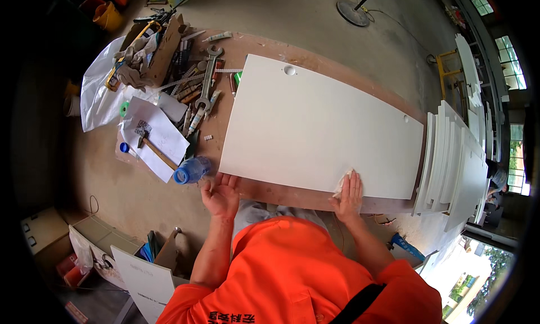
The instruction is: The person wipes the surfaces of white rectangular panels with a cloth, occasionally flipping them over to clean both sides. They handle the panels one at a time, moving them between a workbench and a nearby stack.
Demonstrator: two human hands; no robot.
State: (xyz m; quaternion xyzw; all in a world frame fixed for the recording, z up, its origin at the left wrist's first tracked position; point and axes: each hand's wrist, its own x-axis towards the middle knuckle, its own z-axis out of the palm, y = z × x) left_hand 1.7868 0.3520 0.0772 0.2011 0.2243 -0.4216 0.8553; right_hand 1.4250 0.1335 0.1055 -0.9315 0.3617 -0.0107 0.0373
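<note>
A large white panel [320,127] lies flat across the worktable, with a round hole near its far left corner and a smaller one near the far right. My right hand [350,197] presses a pale cloth [340,184] against the panel close to its near edge. My left hand [220,197] is palm up at the panel's near left corner, its fingers apart and slightly curled, with nothing in it. Just left of it, a clear blue plastic bottle [194,170] lies on its side.
A hammer [157,150] rests on white paper [147,121] at the table's left. Beyond it are a large double-ended wrench [208,79], several tubes and tools, and a cardboard box [164,56]. More white panels [441,161] are stacked at the right. The brown worktable [270,191] shows along the panel's edges.
</note>
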